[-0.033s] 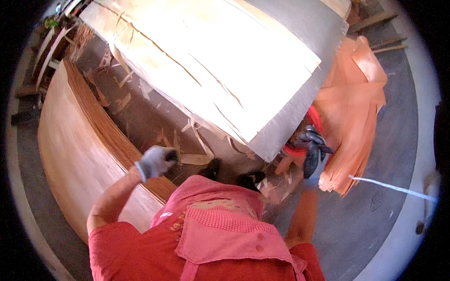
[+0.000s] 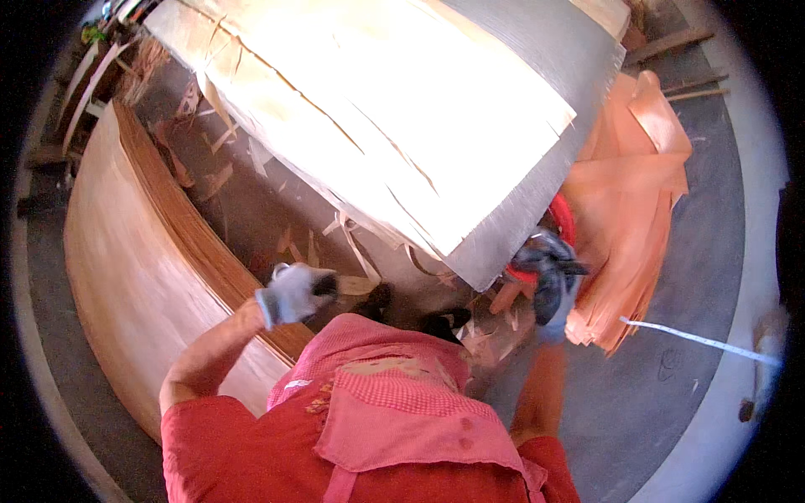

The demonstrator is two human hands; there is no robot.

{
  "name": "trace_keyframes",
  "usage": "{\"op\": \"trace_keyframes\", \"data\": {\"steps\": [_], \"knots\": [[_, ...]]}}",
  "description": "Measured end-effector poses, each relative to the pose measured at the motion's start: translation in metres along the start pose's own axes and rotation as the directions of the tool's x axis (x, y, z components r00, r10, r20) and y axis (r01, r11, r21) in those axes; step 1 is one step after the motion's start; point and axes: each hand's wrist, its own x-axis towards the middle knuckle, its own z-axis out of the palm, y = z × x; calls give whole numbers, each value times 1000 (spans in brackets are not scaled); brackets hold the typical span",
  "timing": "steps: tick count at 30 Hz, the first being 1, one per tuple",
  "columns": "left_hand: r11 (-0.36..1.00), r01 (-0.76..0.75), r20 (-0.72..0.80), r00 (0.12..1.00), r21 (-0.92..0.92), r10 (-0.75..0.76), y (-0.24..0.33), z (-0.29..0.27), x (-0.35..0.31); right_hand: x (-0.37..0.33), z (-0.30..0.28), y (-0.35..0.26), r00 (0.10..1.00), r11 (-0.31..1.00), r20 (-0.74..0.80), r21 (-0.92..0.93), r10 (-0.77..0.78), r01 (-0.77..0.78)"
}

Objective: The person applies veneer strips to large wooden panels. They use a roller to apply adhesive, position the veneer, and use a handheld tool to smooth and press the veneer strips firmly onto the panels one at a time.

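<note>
Grey concrete floor (image 2: 671, 394) lies below you; your gloved right hand (image 2: 549, 272) grips the pale veneer sheet (image 2: 394, 109) at its corner; your left hand (image 2: 293, 293) is fisted beside the veneer stack (image 2: 142, 268).

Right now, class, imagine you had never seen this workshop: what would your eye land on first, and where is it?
First, the big pale veneer sheet, sunlit and split along its grain, fills the upper middle. Its lower corner sits at the right hand in a dark glove. At left curves a tall stack of reddish-brown sheets, with the grey-gloved left hand at its near edge; orange sheets lie on the floor at right.
</note>
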Motion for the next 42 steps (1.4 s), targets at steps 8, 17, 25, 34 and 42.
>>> {"op": "trace_keyframes", "data": {"steps": [8,17,25,34,42], "knots": [[831,-532,75,833,-164,548,74,-24,26,-32,112,-78,454,934,827,-356,333,-37],[384,-360,-346,932,-850,107,22,-35,47,-44,140,-40,559,877,684,-286,469,-386],[198,-243,-193,951,-950,241,4,27,104,20,162,20,791,873,402,-49,461,-485],[286,-158,-220,955,-945,-199,-8,-53,152,117,207,2,856,691,514,-601,-52,402],[502,-5,-215,907,-865,-361,-51,-101,198,158,248,17,705,255,688,-661,-168,706]]}}
